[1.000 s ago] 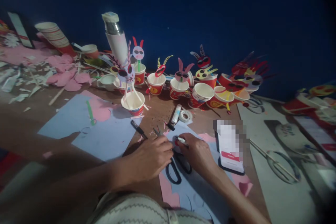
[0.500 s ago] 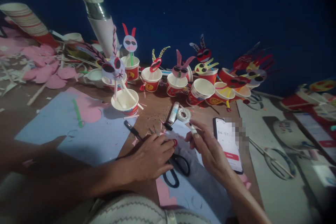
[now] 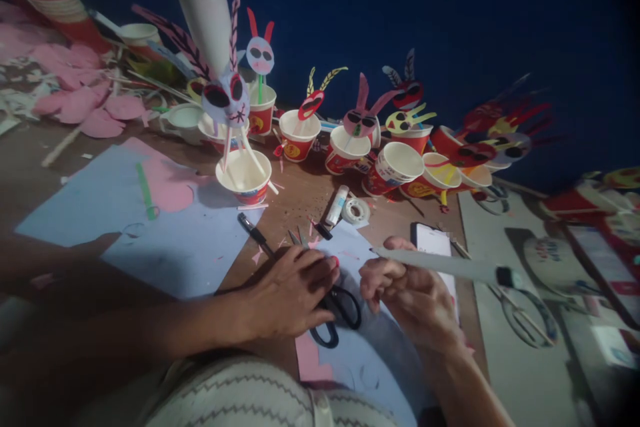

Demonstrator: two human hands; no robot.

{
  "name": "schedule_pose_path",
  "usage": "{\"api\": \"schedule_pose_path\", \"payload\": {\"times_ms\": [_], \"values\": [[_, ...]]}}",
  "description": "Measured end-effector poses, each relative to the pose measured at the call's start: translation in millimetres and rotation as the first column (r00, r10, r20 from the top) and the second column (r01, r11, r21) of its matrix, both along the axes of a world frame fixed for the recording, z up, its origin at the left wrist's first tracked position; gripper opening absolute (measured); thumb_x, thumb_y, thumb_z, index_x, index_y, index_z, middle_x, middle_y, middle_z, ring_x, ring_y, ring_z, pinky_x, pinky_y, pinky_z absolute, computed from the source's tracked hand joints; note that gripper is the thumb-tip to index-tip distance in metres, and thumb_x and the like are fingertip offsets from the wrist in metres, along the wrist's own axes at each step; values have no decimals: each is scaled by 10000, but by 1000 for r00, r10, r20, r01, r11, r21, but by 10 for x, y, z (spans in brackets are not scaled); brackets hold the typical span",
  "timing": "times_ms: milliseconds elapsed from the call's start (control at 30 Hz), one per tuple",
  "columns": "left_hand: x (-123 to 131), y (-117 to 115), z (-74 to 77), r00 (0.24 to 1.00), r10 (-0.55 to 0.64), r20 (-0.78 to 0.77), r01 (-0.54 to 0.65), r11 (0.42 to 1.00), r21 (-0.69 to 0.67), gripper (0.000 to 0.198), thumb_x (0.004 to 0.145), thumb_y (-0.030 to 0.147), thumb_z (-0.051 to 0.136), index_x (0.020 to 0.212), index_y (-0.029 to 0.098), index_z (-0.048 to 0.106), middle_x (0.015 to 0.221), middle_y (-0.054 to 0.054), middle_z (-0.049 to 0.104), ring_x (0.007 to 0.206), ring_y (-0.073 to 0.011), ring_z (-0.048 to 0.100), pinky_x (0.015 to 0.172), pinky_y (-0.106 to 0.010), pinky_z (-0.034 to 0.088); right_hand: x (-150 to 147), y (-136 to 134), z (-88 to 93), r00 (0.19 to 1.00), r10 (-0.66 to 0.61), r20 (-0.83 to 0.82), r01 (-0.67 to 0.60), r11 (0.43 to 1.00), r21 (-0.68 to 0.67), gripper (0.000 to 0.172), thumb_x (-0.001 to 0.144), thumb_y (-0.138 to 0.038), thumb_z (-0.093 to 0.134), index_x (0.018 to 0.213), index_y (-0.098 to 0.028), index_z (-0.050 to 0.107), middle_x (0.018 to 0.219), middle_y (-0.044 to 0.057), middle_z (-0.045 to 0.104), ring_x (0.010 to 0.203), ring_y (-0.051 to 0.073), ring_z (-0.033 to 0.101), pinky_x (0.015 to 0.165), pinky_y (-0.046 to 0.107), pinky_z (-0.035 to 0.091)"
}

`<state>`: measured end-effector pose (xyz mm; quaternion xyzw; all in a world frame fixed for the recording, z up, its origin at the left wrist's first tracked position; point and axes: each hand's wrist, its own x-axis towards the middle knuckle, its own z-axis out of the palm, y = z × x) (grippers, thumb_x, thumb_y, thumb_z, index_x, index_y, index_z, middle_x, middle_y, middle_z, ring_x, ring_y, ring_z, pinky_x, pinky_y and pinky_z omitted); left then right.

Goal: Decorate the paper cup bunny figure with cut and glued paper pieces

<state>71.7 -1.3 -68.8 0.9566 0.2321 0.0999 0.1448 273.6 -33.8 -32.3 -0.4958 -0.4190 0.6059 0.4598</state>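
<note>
Head view: beyond the pen [image 3: 440,262], paper cups [image 3: 257,196] with figures [image 3: 229,101] (straw-mounted, perhaps)

A pale-barrelled pen [image 3: 440,262], its dark tip bare and pointing left, is held raised and nearly level in the right hand [image 3: 415,303], to the right of a pair of black-handled scissors [image 3: 358,311]; a dark band marks the pen's blurred rear end. The scissors lie beneath the left hand [image 3: 293,290], their two handle loops spread toward the wearer and their metal points showing slightly apart past the knuckles. A small red piece [image 3: 337,261], mostly hidden, sits at the left hand's fingertips, just beyond the scissors' handle loops.
</note>
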Motion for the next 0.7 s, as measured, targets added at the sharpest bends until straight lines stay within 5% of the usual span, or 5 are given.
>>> {"api": "schedule_pose_path", "payload": {"times_ms": [200, 300, 400, 567, 700], "values": [[17, 20, 22, 1000, -16, -12, 16, 1000, -8, 493, 839, 502, 403, 1141, 124, 499, 1168, -124, 527, 1063, -270, 418, 838, -406, 311, -127, -4, -173, 987, -149, 57, 149, 989, -1, 357, 846, -551, 341, 887, -222, 471, 518, -13, 512, 432, 150, 477, 457, 281, 379], [22, 26, 29, 1000, -12, -11, 12, 1000, -21, 478, 846, 506, 383, 1078, 120, 544, 1156, -119, 534, 1057, -273, 419, 835, -408, 309, -142, -27, -235, 959, -234, 158, 222, 971, 90, 333, 869, -457, 383, 805, -189, 571, 488, -32, 445, 417, 118, 404, 431, 252, 314], [26, 21, 11, 1000, 5, 5, -5, 1000, -28, 461, 840, 504, 398, 1045, 127, 564, 1181, -112, 519, 1057, -274, 412, 850, -411, 302, -153, -49, -271, 917, -265, 298, 208, 955, 210, 219, 854, -350, 470, 814, -181, 603, 566, -18, 507, 502, 121, 469, 495, 254, 372], [17, 27, 14, 999, 31, 24, -30, 998, -56, 458, 838, 505, 399, 1064, 139, 555, 1177, -115, 515, 1050, -277, 416, 848, -417, 308, -210, -53, -354, 888, -278, 366, 212, 954, 210, 91, 832, -292, 519, 815, -210, 485, 613, -24, 580, 564, 140, 572, 545, 256, 453], [8, 40, 68, 1000, 27, -11, -28, 996, -85, 450, 837, 497, 407, 1038, 124, 558, 1162, -122, 515, 1054, -280, 419, 848, -414, 324, -200, -58, -429, 756, -310, 576, 170, 943, 284, 111, 812, -279, 551, 758, -202, 494, 618, -21, 569, 558, 132, 569, 546, 248, 455]]}}
